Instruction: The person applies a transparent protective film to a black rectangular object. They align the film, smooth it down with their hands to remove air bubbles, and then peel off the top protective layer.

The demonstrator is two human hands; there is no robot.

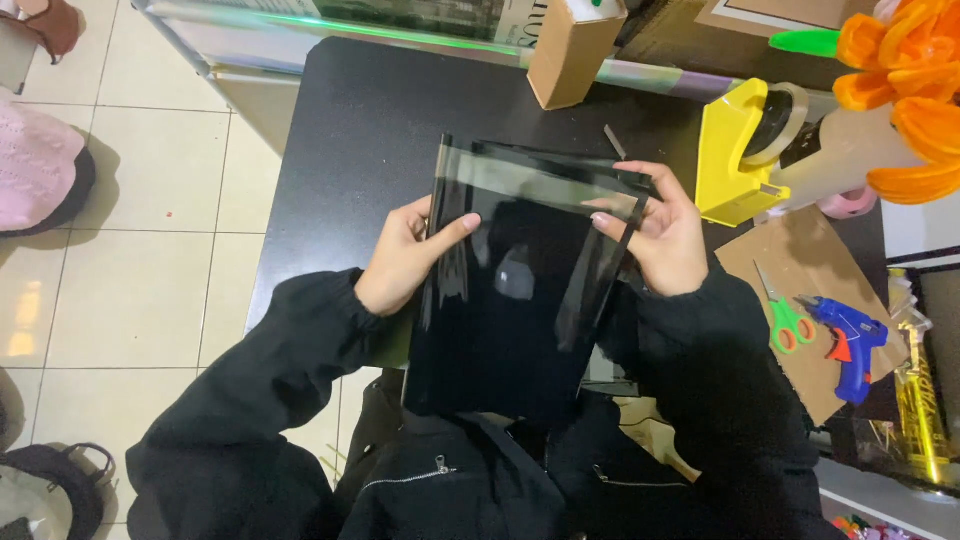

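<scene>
A glossy black sheet (510, 300), folded into layers, is held up over the near edge of a black table (350, 120). My left hand (405, 255) grips its left edge, thumb pressed on the front face. My right hand (660, 235) pinches the upper right corner, where a translucent strip of the sheet runs along the top. Both arms are in black sleeves.
A yellow tape dispenser (735, 155) stands right of the sheet, next to orange artificial flowers (905, 80). Green-handled scissors (785, 320) and a blue glue gun (850, 345) lie on a cardboard piece (800, 260). A small cardboard box (570, 50) sits at the back. Tiled floor lies left.
</scene>
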